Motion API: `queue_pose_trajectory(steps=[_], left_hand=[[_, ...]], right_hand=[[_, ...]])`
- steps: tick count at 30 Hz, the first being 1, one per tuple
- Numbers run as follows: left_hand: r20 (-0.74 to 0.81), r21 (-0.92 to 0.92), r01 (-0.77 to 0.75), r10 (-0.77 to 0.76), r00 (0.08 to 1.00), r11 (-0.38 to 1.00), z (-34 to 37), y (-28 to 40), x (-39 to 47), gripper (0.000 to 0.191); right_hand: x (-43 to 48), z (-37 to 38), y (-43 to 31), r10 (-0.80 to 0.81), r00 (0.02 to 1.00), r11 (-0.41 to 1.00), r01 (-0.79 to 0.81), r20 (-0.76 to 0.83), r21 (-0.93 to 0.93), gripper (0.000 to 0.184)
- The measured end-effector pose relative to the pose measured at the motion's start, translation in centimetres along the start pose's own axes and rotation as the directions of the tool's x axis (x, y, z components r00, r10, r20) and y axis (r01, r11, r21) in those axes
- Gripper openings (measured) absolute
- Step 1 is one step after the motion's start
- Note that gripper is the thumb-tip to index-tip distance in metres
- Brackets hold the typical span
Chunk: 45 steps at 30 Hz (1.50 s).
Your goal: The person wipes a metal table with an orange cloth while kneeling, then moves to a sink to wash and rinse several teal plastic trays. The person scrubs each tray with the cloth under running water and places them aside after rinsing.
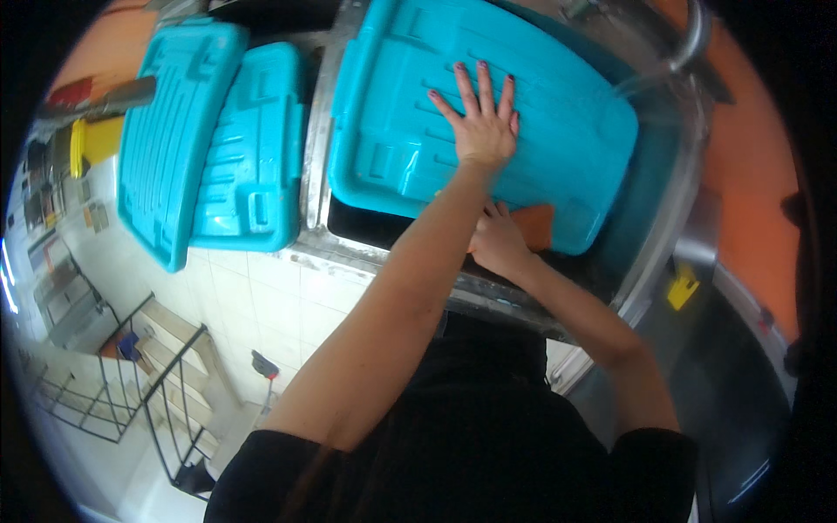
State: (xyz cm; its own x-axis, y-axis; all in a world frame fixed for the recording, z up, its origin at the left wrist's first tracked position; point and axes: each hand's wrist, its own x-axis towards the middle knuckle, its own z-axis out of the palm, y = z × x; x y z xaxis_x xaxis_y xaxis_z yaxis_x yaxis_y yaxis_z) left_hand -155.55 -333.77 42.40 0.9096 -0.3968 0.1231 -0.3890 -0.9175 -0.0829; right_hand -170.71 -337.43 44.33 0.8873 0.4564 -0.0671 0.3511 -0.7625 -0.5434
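A large turquoise plastic storage-box piece (556,137), a lid or an upturned tub, lies in a metal sink (686,157). My left hand (485,131) rests flat on its ribbed face, fingers spread, holding nothing. Below my left forearm, my right hand (502,243) grips an orange cloth (537,225) against the near side of the turquoise piece. Part of the cloth is hidden behind my hand and arm. From a curved metal faucet (694,42) at the upper right, water runs onto the far right of the piece.
Two turquoise plastic lids (173,131) (252,157) overlap left of the sink. The sink's metal rim (320,150) runs between. A yellow object (683,287) lies by the dark surface at right. Stairs with a black metal railing (173,372) are at lower left.
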Motion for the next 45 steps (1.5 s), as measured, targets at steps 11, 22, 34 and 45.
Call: queue_pose_trajectory(steps=[11, 22, 34, 45], left_hand=[[0.190, -0.855, 0.219, -0.110, 0.976, 0.470, -10.4, -3.3, -1.7, 0.032], [0.510, -0.854, 0.385, -0.708, 0.489, -0.350, -7.7, -11.3, -14.3, 0.072], [0.676, -0.681, 0.337, -0.382, 0.630, -0.650, -19.6, -12.1, -11.0, 0.056], [0.509, -0.834, 0.144, -0.641, 0.574, -0.532, -32.3, -19.1, -18.0, 0.062]], right_hand=[[8.8, -2.1, -4.3, -0.189, 0.945, 0.845, 0.295, -0.268, 0.445, 0.021], [8.7, -6.0, 2.5, 0.664, 0.705, 0.587, -0.288, -0.247, 0.757, 0.020], [-7.4, -14.0, 12.8, 0.977, 0.131, 0.148, 0.156, -0.169, 0.977, 0.044], [-6.5, -9.2, 20.1, 0.854, 0.054, 0.505, -0.322, -0.518, 0.800, 0.047]])
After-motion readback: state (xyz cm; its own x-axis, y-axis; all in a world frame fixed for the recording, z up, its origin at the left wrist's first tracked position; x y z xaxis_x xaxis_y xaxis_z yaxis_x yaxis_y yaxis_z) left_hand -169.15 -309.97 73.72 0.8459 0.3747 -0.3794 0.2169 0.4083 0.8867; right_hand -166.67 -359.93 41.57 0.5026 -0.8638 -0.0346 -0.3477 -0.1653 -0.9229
